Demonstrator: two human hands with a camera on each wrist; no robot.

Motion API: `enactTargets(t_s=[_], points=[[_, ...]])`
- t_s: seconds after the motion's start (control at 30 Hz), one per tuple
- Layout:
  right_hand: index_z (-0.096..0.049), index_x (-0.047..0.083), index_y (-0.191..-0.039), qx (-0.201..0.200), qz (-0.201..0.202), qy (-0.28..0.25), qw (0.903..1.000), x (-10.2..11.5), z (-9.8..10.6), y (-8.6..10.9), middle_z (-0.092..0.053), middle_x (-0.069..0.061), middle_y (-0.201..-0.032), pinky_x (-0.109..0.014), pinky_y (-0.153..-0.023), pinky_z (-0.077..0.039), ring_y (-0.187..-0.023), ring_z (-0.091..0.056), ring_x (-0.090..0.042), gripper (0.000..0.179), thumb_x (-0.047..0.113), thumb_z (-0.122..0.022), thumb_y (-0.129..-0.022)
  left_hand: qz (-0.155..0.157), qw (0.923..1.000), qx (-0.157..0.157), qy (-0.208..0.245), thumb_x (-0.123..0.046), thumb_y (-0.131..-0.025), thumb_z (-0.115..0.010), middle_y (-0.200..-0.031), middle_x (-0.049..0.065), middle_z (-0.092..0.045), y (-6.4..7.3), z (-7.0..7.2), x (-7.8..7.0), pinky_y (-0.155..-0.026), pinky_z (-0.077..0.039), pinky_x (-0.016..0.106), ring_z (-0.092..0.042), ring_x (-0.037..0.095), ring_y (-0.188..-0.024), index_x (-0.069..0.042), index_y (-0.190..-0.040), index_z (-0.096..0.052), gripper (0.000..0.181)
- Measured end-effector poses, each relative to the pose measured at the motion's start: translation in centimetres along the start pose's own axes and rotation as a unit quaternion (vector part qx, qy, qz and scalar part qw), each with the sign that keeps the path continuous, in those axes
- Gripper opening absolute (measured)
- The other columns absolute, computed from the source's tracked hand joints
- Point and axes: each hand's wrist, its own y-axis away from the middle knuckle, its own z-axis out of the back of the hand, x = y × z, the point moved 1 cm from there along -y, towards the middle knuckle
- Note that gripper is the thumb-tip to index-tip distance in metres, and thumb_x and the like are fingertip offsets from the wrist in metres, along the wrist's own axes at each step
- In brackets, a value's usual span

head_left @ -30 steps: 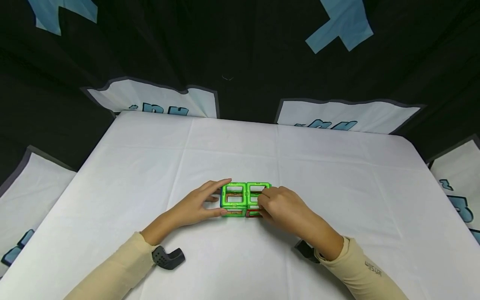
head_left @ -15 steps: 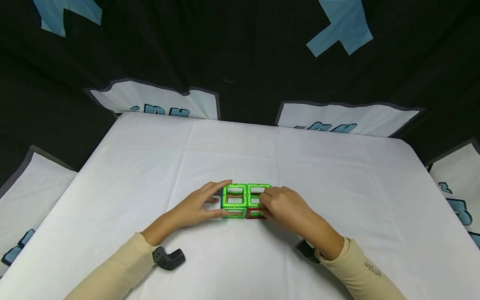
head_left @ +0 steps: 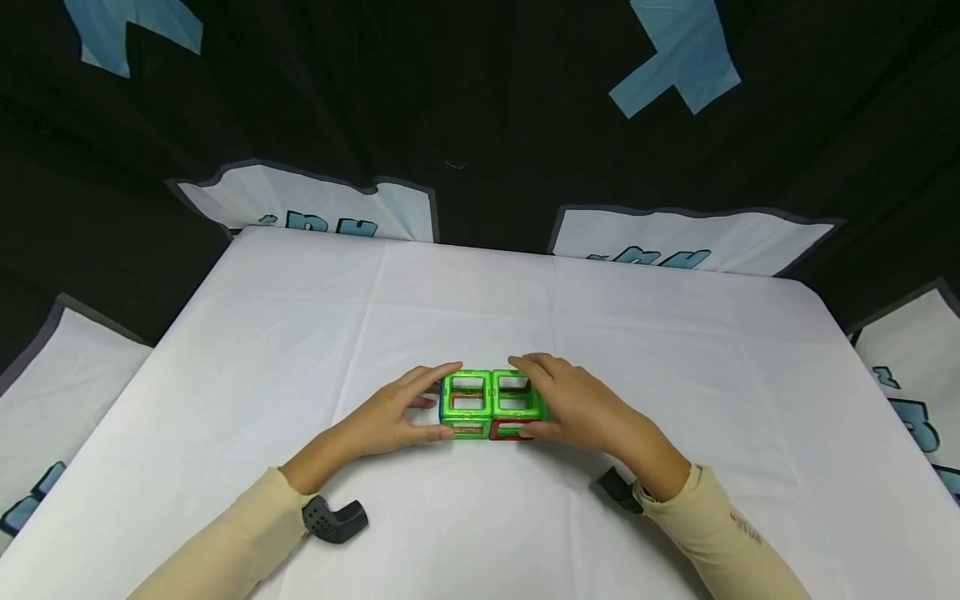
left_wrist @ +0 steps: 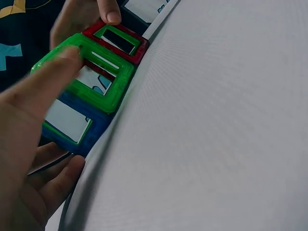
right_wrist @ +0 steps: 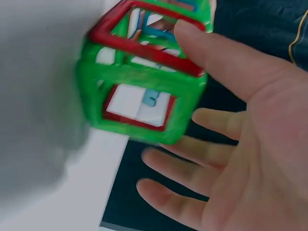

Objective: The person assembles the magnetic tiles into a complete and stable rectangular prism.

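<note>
A block of magnetic tiles, two open-framed cubes side by side, stands on the table. Both tops and the left front are green; the right front tile is red, and a blue tile forms the left side. My left hand holds the left cube, thumb on its front and index finger along the back edge. My right hand spans the right cube, thumb on the red frame and index finger reaching over the back. Its other fingers spread beside the green side tile.
A white cloth covers the table. Black wrist mounts jut out below both sleeves. Black curtains with white and blue patches hang behind the table's far edge.
My right hand has spread from a closed pinch at the right cube, its index finger now reaching to the back edge. The left hand keeps its hold, and the block stays nearly in place.
</note>
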Motion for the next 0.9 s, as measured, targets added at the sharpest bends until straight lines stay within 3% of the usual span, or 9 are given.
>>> enactTargets(t_s=[0.17, 0.3, 0.47, 0.63, 0.9], points=[[-0.034, 0.009, -0.138, 0.034, 0.002, -0.037, 0.9987, -1.0, -0.1, -0.6, -0.050, -0.008, -0.123, -0.037, -0.083, -0.052, -0.099, -0.057, -0.020, 0.077, 0.036, -0.072, -0.077, -0.016, 0.9997, 0.002, 0.015, -0.035, -0.074, -0.074, -0.127, 0.005, -0.045, -0.4, 0.0, 0.1, -0.092, -0.049, 0.022, -0.050, 0.016, -0.116, -0.026, -0.143, -0.027, 0.085], [-0.034, 0.011, -0.139, 0.045, -0.009, -0.054, 0.9975, -1.9, 0.1, -1.5, -0.049, -0.009, -0.125, -0.039, -0.088, -0.050, -0.107, -0.055, -0.022, 0.077, 0.035, -0.073, -0.077, -0.007, 0.9999, 0.005, -0.009, -0.034, -0.075, -0.074, -0.128, 0.009, -0.046, -1.3, 0.5, 0.0, -0.091, -0.051, 0.029, -0.053, 0.020, -0.113, -0.021, -0.144, -0.027, 0.084], [-0.033, 0.012, -0.140, 0.045, -0.038, -0.075, 0.9955, -3.9, 1.1, -3.6, -0.045, -0.012, -0.131, -0.043, -0.094, -0.047, -0.115, -0.051, -0.025, 0.078, 0.034, -0.073, -0.076, 0.020, 0.9967, 0.012, -0.077, -0.038, -0.076, -0.072, -0.130, 0.011, -0.047, -4.3, 2.2, 0.0, -0.090, -0.048, 0.043, -0.053, 0.024, -0.109, -0.022, -0.144, -0.025, 0.084], [-0.033, 0.011, -0.140, 0.049, -0.059, -0.103, 0.9917, -5.7, 1.1, -5.3, -0.041, -0.013, -0.135, -0.044, -0.097, -0.044, -0.119, -0.047, -0.027, 0.079, 0.032, -0.073, -0.076, 0.032, 0.9951, 0.023, -0.090, -0.033, -0.076, -0.073, -0.137, 0.011, -0.043, -6.9, 3.0, 0.8, -0.104, -0.036, 0.048, -0.043, 0.026, -0.125, -0.020, -0.144, -0.026, 0.083], [-0.032, 0.010, -0.141, 0.067, -0.067, -0.118, 0.9885, -6.7, -0.4, -6.2, -0.040, -0.014, -0.136, -0.044, -0.098, -0.044, -0.120, -0.045, -0.026, 0.079, 0.031, -0.073, -0.077, 0.050, 0.9931, 0.039, -0.098, -0.035, -0.078, -0.072, -0.140, 0.013, -0.038, -7.5, 2.5, 2.0, -0.108, -0.029, 0.051, -0.033, 0.030, -0.132, -0.022, -0.144, -0.023, 0.084]])
